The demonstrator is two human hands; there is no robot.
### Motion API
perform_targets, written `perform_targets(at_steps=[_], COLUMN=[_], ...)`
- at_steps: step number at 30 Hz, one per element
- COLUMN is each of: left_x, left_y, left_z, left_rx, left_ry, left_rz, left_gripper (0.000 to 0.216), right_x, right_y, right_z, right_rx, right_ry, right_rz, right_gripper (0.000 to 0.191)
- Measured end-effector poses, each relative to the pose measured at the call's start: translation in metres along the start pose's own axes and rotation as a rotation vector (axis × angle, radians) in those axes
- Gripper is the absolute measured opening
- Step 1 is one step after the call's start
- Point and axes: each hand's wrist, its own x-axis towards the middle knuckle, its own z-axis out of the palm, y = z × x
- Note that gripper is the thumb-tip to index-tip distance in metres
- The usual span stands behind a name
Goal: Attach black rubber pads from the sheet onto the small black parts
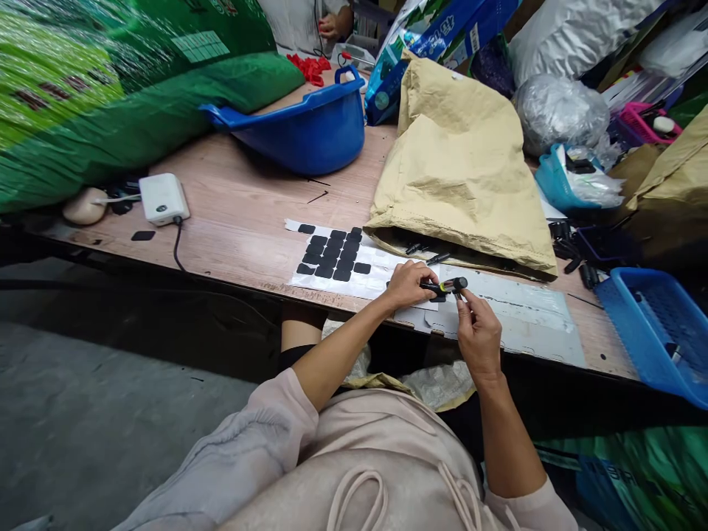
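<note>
My left hand [408, 285] is closed around a small black pen-like part [449, 285] with a yellow-green band, held just above the table's front edge. My right hand [476, 330] pinches at the part's right end with thumb and forefinger. Under both hands lies a white backing sheet [531, 310]. To the left on it sits a cluster of several black square pads [333, 254]. Just behind my hands a tan paper sack [462, 169] lies open, with a few black parts [436, 258] at its mouth.
A blue plastic basin [310, 129] stands at the back, a large green sack [110, 96] to its left. A white adapter [163, 198] with cable lies at the left. A blue basket [658, 332] is at the right edge. Another person's hand [329, 28] shows far back.
</note>
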Motion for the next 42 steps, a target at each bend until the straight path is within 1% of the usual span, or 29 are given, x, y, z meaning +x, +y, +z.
perform_targets(at_steps=[6, 12, 18, 21, 24, 28, 33, 35, 38, 42], left_x=[-0.002, -0.001, -0.001, -0.001, -0.002, -0.001, -0.002, -0.002, -0.003, -0.004], left_y=[0.000, -0.001, -0.002, -0.001, 0.000, 0.000, 0.000, 0.000, 0.000, 0.002], left_z=[0.001, 0.003, 0.004, 0.004, 0.005, 0.005, 0.006, 0.006, 0.006, 0.005], left_rx=[0.034, 0.047, 0.044, 0.047, 0.043, 0.038, 0.039, 0.037, 0.047, 0.082], left_ry=[-0.003, 0.006, -0.005, 0.000, 0.009, 0.006, 0.020, 0.021, 0.024, 0.020], left_rz=[0.017, 0.023, 0.030, 0.023, 0.017, 0.025, 0.019, 0.027, 0.038, 0.037], left_gripper=[0.023, 0.018, 0.021, 0.019, 0.018, 0.018, 0.017, 0.017, 0.018, 0.018], right_x=[-0.004, -0.001, 0.006, 0.002, -0.001, -0.001, -0.002, -0.001, 0.005, 0.018], right_y=[0.000, -0.006, -0.022, -0.022, -0.018, -0.013, -0.007, -0.001, 0.015, 0.050], right_z=[0.005, 0.001, -0.001, 0.003, 0.005, 0.000, -0.002, -0.005, -0.013, -0.024], right_rx=[-0.106, -0.148, -0.166, -0.246, -0.302, -0.241, -0.236, -0.234, -0.276, -0.423], right_ry=[0.021, 0.030, 0.127, 0.079, 0.038, 0.112, 0.053, 0.075, 0.132, 0.101], right_rz=[-0.037, -0.083, -0.162, -0.168, -0.143, -0.123, -0.089, -0.079, -0.067, -0.066], right_gripper=[0.037, 0.035, 0.035, 0.036, 0.037, 0.037, 0.038, 0.038, 0.038, 0.035])
